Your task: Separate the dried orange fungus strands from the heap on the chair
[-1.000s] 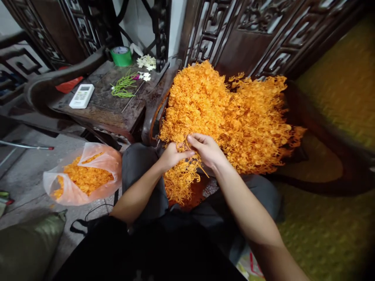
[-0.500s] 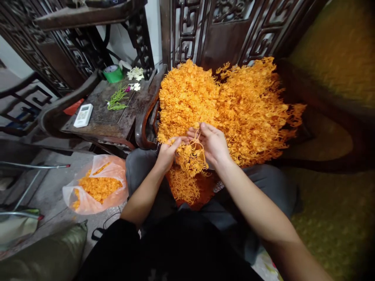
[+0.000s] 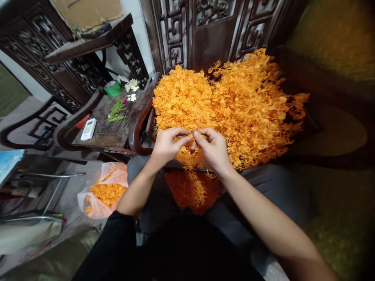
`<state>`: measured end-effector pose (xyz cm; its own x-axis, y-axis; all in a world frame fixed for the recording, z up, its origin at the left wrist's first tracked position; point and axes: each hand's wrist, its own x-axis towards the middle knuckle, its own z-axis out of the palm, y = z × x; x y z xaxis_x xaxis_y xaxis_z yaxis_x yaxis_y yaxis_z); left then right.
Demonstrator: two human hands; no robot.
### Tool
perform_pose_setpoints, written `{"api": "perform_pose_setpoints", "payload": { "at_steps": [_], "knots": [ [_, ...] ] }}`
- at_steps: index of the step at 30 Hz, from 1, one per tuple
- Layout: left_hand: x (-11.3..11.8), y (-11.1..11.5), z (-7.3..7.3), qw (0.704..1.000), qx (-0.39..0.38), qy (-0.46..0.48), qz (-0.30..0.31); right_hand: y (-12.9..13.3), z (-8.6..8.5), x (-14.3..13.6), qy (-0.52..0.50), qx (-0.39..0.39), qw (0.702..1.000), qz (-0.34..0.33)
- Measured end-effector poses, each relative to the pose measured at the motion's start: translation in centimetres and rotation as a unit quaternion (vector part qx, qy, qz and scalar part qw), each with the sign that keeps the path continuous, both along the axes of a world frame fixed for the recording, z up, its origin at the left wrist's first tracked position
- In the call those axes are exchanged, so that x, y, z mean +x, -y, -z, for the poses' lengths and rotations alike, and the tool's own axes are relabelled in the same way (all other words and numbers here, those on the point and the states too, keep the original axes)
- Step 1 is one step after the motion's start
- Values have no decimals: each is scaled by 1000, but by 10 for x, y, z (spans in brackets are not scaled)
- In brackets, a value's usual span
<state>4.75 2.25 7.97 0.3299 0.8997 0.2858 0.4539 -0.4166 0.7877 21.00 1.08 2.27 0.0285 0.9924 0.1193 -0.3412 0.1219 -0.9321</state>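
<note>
Both hands meet at their fingertips over my lap, in front of a large heap of orange artificial flower sprigs. My left hand is closed in a pinch on an orange plastic sprig. Pressed against it from the other side, my right hand pinches the same sprig with thumb and forefinger. The exact joint between the fingertips is too small to make out. Thin orange strands hang below the hands, over a red-orange surface between my knees.
Left of the heap, a dark wooden seat bears a white remote control, green tape, green stems and white blossoms. A plastic bag of orange pieces lies on the floor. Carved wooden chair backs stand behind.
My hands have come closer together, and their fingertips now meet on the sprig. The right hand has turned from palm-up to back-up. The view has swung slightly left.
</note>
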Motion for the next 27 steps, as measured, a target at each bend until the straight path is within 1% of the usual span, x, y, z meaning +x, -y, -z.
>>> {"api": "perform_pose_setpoints", "payload": {
  "at_steps": [3, 5, 7, 8, 10, 11, 12, 13, 15, 17, 18, 19, 20, 21, 22, 23, 25, 26, 27],
  "knots": [
    [14, -14, 2, 994, -83, 74, -16, 4, -3, 5, -20, 14, 1000, -18],
    [23, -27, 3, 986, -100, 122, -45, 4, -4, 8, -56, 11, 998, -35],
    [32, -48, 2, 984, -66, 133, -94, 3, -5, 11, -97, 4, 995, -22],
    [35, -62, 0, 984, -28, 125, -126, 2, -5, 14, -117, 0, 993, -9],
    [39, -94, -6, 968, 74, 99, -217, 0, -6, 22, -151, -8, 988, 8],
    [39, -111, -9, 962, 98, 78, -244, -1, -6, 27, -165, -11, 986, 9],
    [38, -128, -12, 961, 114, 50, -246, -2, -6, 32, -178, -15, 984, 4],
    [37, -144, -14, 964, 122, 16, -236, -4, -6, 38, -192, -19, 981, -1],
    [36, -171, -16, 969, 129, -50, -203, -8, -4, 51, -224, -32, 974, -17],
    [35, -187, -16, 972, 133, -94, -169, -13, -1, 61, -251, -53, 966, -37],
    [36, -189, -18, 973, 137, -104, -155, -15, 2, 65, -261, -65, 962, -47],
    [37, -187, -20, 973, 143, -109, -142, -17, 4, 69, -267, -76, 959, -58],
    [39, -180, -23, 974, 150, -110, -130, -19, 6, 71, -271, -85, 957, -66],
    [42, -167, -28, 974, 159, -107, -120, -20, 7, 72, -273, -92, 955, -70],
    [47, -150, -33, 974, 169, -103, -112, -20, 8, 73, -274, -97, 954, -71],
    [52, -127, -38, 973, 180, -96, -103, -20, 8, 73, -275, -100, 954, -71],
    [63, -75, -47, 969, 210, -75, -104, -19, 6, 73, -281, -103, 952, -68],
    [69, -49, -48, 967, 221, -83, -92, -18, 4, 72, -287, -106, 950, -66],
    [74, -25, -47, 965, 231, -102, -67, -17, 3, 72, -295, -111, 947, -63]
  ]
}}
